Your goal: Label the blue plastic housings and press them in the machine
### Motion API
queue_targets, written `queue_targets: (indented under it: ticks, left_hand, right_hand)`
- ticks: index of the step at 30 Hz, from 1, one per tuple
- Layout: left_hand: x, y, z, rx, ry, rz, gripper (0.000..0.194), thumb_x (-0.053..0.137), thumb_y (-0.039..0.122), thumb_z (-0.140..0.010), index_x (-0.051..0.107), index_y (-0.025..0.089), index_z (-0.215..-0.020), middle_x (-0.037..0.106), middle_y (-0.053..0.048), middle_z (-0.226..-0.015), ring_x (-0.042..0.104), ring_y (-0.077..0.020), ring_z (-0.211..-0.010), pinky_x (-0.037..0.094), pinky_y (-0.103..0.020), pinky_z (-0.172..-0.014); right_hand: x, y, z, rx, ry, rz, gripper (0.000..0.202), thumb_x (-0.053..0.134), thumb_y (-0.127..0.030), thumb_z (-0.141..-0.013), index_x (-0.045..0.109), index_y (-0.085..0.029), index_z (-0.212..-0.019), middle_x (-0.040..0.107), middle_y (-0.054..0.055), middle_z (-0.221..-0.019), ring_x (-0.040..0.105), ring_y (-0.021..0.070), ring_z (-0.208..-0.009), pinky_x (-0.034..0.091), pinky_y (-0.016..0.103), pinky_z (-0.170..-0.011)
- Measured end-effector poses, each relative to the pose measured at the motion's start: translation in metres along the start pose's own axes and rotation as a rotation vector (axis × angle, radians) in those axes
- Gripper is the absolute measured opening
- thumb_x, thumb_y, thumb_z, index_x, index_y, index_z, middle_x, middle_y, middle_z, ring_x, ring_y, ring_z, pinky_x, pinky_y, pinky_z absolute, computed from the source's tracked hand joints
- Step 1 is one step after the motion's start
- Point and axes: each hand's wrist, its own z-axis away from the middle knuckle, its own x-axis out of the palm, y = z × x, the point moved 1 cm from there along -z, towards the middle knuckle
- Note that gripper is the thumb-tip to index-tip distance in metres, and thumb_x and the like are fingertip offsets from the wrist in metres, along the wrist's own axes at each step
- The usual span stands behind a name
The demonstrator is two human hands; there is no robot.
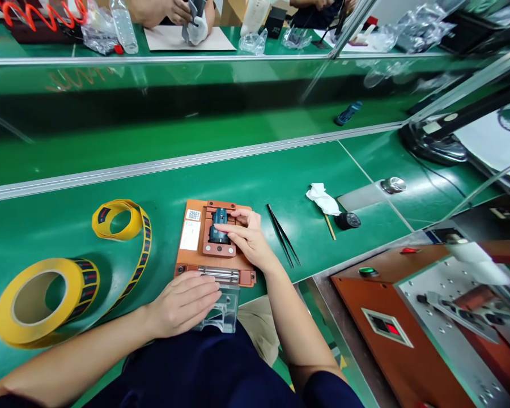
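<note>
A dark blue cylindrical part (219, 217) lies in the recess of a reddish-brown fixture (219, 249), which is mounted on an orange-brown base plate carrying white labels. My right hand (250, 238) is closed over the right side of the part, one digit across its middle and other fingers bent near its upper end. My left hand (186, 303) rests palm down, fingers stretched out, over the metal hinge rod and a clear plastic cover (227, 311) that hangs open toward my body. Black tweezers (283, 237) lie to the right of the fixture.
On the left are a large yellow label roll (23, 294) and a loose strip coil (123, 218). At right stand a cloth-wrapped stick (324, 201), a lying bottle (363, 195) and an orange machine (378, 300). Beyond the metal rail (153, 167), a co-worker's gloved hand (198, 31) handles something grey.
</note>
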Motion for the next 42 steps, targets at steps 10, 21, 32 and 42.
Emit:
queue_targets:
  ticks: [10,21,32,42]
  left_hand:
    - [-0.02,0.012,-0.033,-0.126,0.206,0.066,0.039,0.064,0.006,-0.089,0.064,0.019,-0.126,0.073,-0.009,-0.113,0.066,-0.0221,-0.111,0.05,-0.043,-0.104]
    - [-0.019,-0.038,-0.123,-0.92,0.465,1.126,0.049,0.082,0.042,-0.08,0.068,0.017,-0.12,0.069,-0.014,-0.123,0.067,-0.0241,-0.107,0.057,-0.031,-0.089]
    - [-0.012,-0.022,-0.131,-0.825,0.545,1.145,0.034,0.085,0.033,-0.077,0.073,0.02,-0.107,0.07,-0.011,-0.123,0.068,-0.0209,-0.105,0.058,-0.026,-0.084]
    - [-0.012,-0.031,-0.129,-0.792,0.552,0.74,0.028,0.071,0.046,-0.088,0.072,0.021,-0.101,0.069,-0.003,-0.09,0.063,-0.0173,-0.084,0.05,-0.025,-0.076]
  right_hand:
    - [0.001,-0.035,-0.013,0.142,0.094,0.262,0.047,0.082,-0.055,-0.073,0.061,-0.018,-0.093,0.061,0.011,-0.102,0.054,0.031,-0.104,0.05,0.048,-0.092]
    - [-0.028,-0.085,0.01,0.15,0.205,-0.262,0.045,0.077,-0.043,-0.08,0.06,-0.022,-0.117,0.07,0.009,-0.116,0.068,0.0241,-0.104,0.053,0.041,-0.094]
    - [0.004,-0.084,0.009,0.478,0.251,-1.11,0.036,0.067,-0.051,-0.082,0.049,-0.023,-0.093,0.041,-0.01,-0.063,0.022,0.0013,-0.041,0.012,0.016,-0.038]
    - [0.008,-0.097,0.005,0.612,-0.099,-1.386,0.056,0.049,-0.074,-0.087,0.051,-0.02,-0.102,0.051,-0.006,-0.055,0.019,0.0034,-0.037,0.011,0.016,-0.036]
